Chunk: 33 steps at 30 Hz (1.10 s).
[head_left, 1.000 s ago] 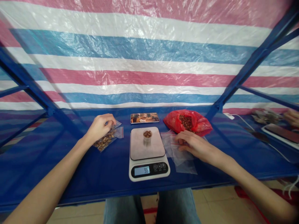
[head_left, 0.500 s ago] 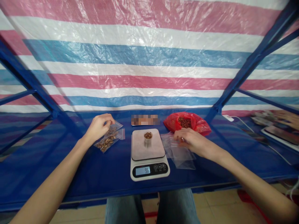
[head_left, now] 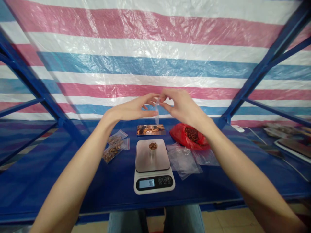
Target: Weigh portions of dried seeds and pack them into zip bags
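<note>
My right hand pinches a small clear zip bag above the back of the table. From the left my left hand reaches to the same bag, thumb and fingers apart, fingertips at its edge; whether they touch it is hard to tell. Below them stands a white kitchen scale reading 9.6. On its plate is a small cup heaped with brown nut-like pieces. Filled zip bags lie left of the scale, and flat clear bags lie to its right.
A red plastic bag of brown pieces sits open at the back right. A phone lies behind the scale. Blue frame bars rise on both sides, with a striped sheet behind. A cable runs at the far right.
My left hand has left the filled bags, and my right hand has lifted a clear bag from the flat ones. Both hands have moved up and together over the table's back.
</note>
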Tool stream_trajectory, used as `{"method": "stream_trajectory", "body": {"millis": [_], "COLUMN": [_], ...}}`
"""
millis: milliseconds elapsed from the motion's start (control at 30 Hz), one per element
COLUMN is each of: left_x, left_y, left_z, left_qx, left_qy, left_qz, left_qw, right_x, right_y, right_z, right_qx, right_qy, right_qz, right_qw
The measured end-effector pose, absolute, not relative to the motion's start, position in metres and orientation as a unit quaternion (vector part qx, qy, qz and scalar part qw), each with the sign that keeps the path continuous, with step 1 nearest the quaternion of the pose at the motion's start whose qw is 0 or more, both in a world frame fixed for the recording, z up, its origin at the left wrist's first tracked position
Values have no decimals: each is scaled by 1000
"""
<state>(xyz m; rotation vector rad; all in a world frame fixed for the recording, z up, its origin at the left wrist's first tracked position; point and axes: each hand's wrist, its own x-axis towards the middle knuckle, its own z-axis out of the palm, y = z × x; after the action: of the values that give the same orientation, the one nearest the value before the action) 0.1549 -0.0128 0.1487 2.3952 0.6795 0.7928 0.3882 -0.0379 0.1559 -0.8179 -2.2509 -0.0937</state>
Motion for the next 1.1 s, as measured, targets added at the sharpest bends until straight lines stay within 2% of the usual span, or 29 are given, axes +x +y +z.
{"method": "stream_trajectory", "body": {"millis": [67,200,333,400,500,567,767,933,1100], "left_x": [159,148,140,140,141,142,149,157,164], "left_y": [-2,11,20,26,35,39,37,35,35], "left_z": [148,143,131,126,120,117,117,114,107], "left_qx": [887,880,841,844,878,896,894,893,908], "left_qy": [232,191,192,194,199,224,311,322,314], "left_qz": [300,263,255,238,203,183,223,251,232], "left_qw": [262,347,436,440,385,336,234,188,152], "right_x": [371,359,358,359,363,366,365,361,364], "right_y": [-28,-14,-4,0,2,1,0,1,0], "right_z": [152,145,135,130,127,128,123,116,113], "right_qx": [-313,-296,-271,-256,-242,-249,-294,-270,-269], "right_qy": [-870,-880,-888,-884,-877,-880,-898,-915,-942], "right_qz": [-45,-56,-7,46,122,132,51,46,40], "right_qw": [377,367,372,388,397,383,323,296,195]}}
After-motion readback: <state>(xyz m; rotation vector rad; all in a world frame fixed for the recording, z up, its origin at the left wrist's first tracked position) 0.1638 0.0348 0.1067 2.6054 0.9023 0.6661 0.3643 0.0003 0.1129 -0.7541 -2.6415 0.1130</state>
